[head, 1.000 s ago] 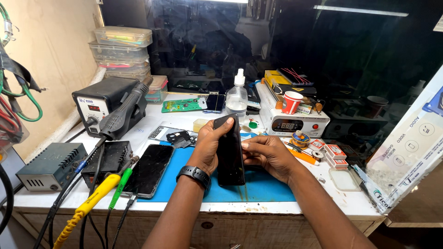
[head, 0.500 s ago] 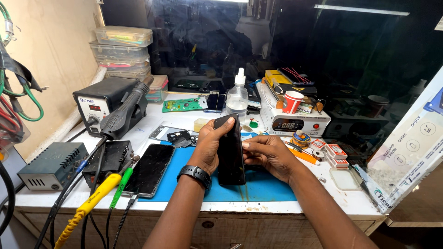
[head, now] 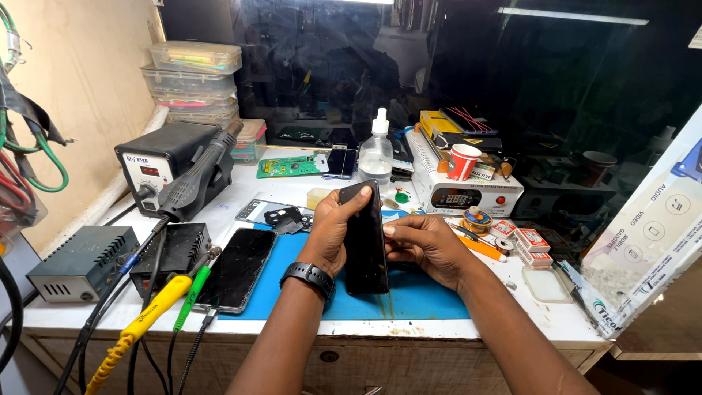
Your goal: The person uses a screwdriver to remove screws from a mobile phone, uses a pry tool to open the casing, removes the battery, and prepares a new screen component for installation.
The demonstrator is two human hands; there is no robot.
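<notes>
My left hand grips a black smartphone by its left edge and holds it upright over the blue work mat. A black watch sits on that wrist. My right hand is on the phone's right edge, with the thumb pressed against its side. The dark face of the phone is turned toward me.
A second black phone lies flat on the mat's left edge. A hot-air station, power boxes and cables crowd the left. A clear liquid bottle, a white heater unit, a red cup and small boxes stand behind and right.
</notes>
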